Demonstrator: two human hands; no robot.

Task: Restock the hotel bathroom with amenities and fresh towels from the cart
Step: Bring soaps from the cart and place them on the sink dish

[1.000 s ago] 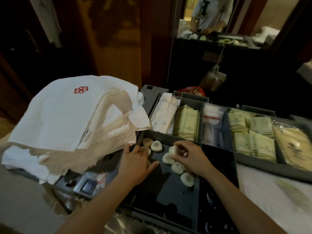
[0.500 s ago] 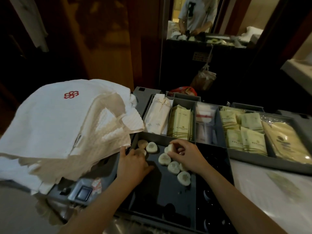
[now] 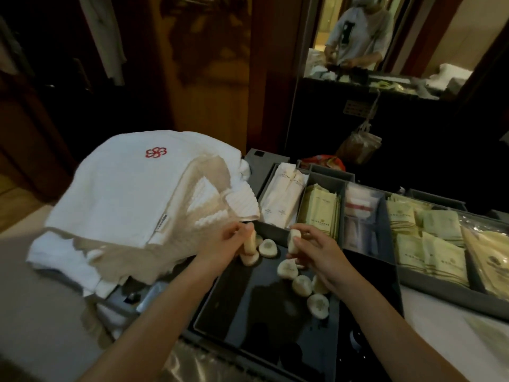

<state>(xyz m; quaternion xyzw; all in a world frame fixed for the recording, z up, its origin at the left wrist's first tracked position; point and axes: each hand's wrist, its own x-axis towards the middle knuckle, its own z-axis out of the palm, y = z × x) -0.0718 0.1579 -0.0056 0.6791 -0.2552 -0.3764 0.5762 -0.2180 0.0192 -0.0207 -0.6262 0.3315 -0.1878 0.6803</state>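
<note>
Several round white soaps (image 3: 302,285) lie in a dark grey cart tray (image 3: 248,321). My left hand (image 3: 224,244) holds one soap (image 3: 250,244) lifted on edge above the tray's far left corner. A second soap (image 3: 293,239) is pinched upright in my right hand (image 3: 316,249), just to the right. A pile of folded white towels (image 3: 132,194) with a red flower logo sits on the cart to the left, its edge touching the tray's corner.
Behind the tray, grey compartments hold white sachets (image 3: 283,197), pale green packets (image 3: 321,213), clear wrapped items (image 3: 360,213) and more green packets (image 3: 429,238). A mirror (image 3: 358,37) at the back reflects a person. A wooden door stands behind the towels.
Both hands have risen off the tray, each lifting a soap. The left hand was resting flat near the soaps before; now it holds one.
</note>
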